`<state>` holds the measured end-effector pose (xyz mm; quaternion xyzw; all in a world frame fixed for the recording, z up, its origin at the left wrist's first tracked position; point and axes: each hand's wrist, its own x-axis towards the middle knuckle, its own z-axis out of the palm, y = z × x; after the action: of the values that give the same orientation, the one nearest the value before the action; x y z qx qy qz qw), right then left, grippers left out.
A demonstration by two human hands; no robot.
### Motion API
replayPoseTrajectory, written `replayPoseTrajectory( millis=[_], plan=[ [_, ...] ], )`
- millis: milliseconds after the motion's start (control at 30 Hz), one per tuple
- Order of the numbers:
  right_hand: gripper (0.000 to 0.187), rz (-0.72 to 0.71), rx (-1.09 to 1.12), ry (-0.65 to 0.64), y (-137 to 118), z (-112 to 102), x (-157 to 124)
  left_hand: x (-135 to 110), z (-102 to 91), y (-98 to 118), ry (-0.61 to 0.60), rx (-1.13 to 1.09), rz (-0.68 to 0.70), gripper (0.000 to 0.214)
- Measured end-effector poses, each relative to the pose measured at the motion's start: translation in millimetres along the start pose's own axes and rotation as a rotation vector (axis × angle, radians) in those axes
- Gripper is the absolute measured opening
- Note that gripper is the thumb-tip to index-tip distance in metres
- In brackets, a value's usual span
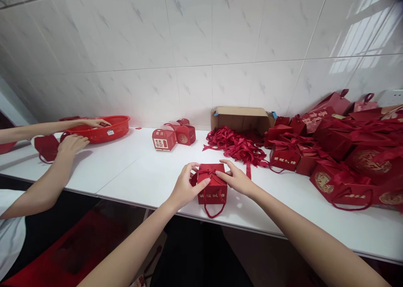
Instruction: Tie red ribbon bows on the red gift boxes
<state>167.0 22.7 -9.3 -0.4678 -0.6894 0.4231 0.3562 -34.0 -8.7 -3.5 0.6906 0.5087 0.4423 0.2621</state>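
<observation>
A small red gift box (213, 196) with gold characters stands upright near the table's front edge. A red ribbon bow (210, 172) lies across its top, and a twisted cord handle (215, 215) hangs down the front. On the box's left side my left hand (186, 185) is curled, its thumb over the top by the bow and a dark red ribbon loop between thumb and fingers. My right hand (236, 180) reaches in from the right, thumb and fingers closed in at the bow's right end. Exactly what its fingertips grip is partly hidden.
Loose red ribbons (234, 146) spill before an open cardboard box (242, 117). Many red gift boxes (349, 152) pile up at right. Two boxes (165, 140) stand behind. At left, a co-worker's hands (74, 143) are at a red basin (118, 129) and another box (46, 147).
</observation>
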Motion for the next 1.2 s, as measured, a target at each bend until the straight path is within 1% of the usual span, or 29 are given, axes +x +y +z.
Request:
replayPoseTrajectory(
  millis=[133,233,300,367,433,567,633,667,733,800,867,933,1033,1200],
  plan=[
    [0.055,-0.019,0.032,0.005,-2,1,-1,1,-0.6,8,0.071,0.108,0.055,0.039],
    [0.054,-0.018,0.052,-0.004,-4,2,-1,0,0.5,9,0.122,0.160,0.110,0.036],
    [0.052,-0.030,0.054,0.003,-5,3,-2,0,1.5,7,0.132,0.167,0.130,0.036],
    [0.053,-0.034,0.065,0.003,-7,5,-2,-1,2.2,5,0.115,0.126,0.114,0.037],
    [0.059,-0.014,0.096,-0.005,-8,7,-3,0,2.6,3,0.080,0.036,0.046,0.039],
    [0.080,0.061,0.155,0.021,-6,8,-2,3,-0.1,5,-0.063,-0.307,-0.220,0.043],
    [0.085,0.115,0.197,0.016,-3,7,-1,7,-4.0,7,-0.115,-0.437,-0.333,0.040],
    [0.085,0.136,0.224,0.010,-2,6,0,9,-6.6,7,-0.130,-0.458,-0.370,0.039],
    [0.083,0.140,0.275,0.011,1,3,1,14,-12.1,7,-0.153,-0.418,-0.399,0.038],
    [0.071,0.106,0.322,0.036,2,0,2,18,-16.8,6,-0.176,-0.337,-0.358,0.037],
    [0.057,0.070,0.368,0.063,1,-4,2,21,-19.6,5,-0.196,-0.264,-0.284,0.038],
    [0.050,0.042,0.408,0.054,0,-8,3,21,-20.2,4,-0.205,-0.215,-0.219,0.040],
    [0.050,-0.017,0.430,0.018,-2,-15,4,22,-19.3,5,-0.220,-0.188,-0.168,0.043],
    [0.047,-0.127,0.340,0.047,-2,-28,5,23,-19.7,2,-0.220,-0.163,-0.157,0.043]
  ],
)
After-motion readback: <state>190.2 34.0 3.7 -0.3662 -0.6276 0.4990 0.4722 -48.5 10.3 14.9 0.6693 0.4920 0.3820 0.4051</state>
